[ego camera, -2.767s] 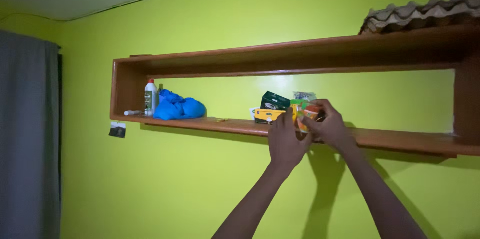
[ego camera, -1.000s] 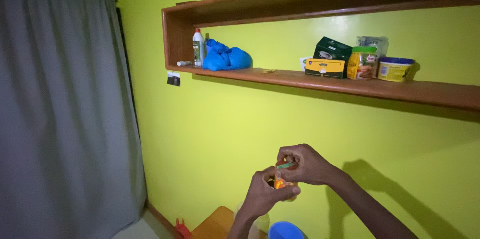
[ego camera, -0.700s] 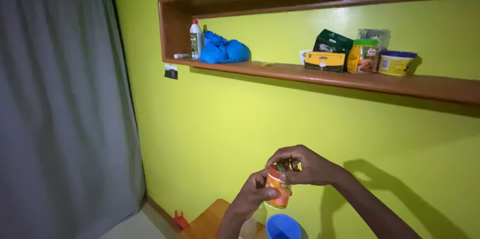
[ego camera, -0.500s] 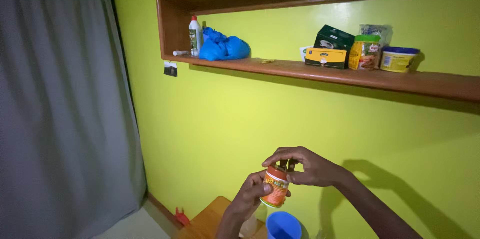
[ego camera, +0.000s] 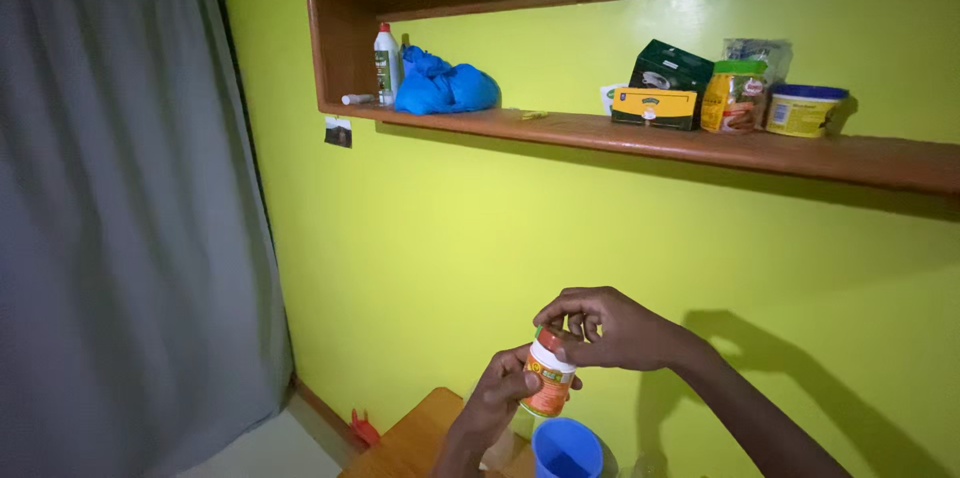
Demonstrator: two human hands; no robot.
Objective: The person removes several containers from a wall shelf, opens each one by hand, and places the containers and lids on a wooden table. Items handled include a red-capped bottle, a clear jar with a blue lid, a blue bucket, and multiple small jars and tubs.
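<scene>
My left hand [ego camera: 497, 400] grips the body of a small orange jar [ego camera: 547, 385] with a white neck, held low in the middle of the view. My right hand [ego camera: 601, 326] closes over the jar's top, its fingers around the red lid. The jar leans slightly. Right below it stands a blue cup [ego camera: 566, 448], open side up, near a wooden table [ego camera: 412, 443].
A wooden wall shelf [ego camera: 640, 142] runs across the green wall. It holds a white bottle [ego camera: 386, 64], a blue bag [ego camera: 442, 88], a dark box on a yellow box [ego camera: 656, 96], a packet [ego camera: 734, 98] and a tub [ego camera: 806, 110]. A grey curtain [ego camera: 120, 218] hangs at left.
My hands took the jar from the shelf and brought it down in front of me. Since a second ago the jar has sunk slightly and my right hand stays on its lid.
</scene>
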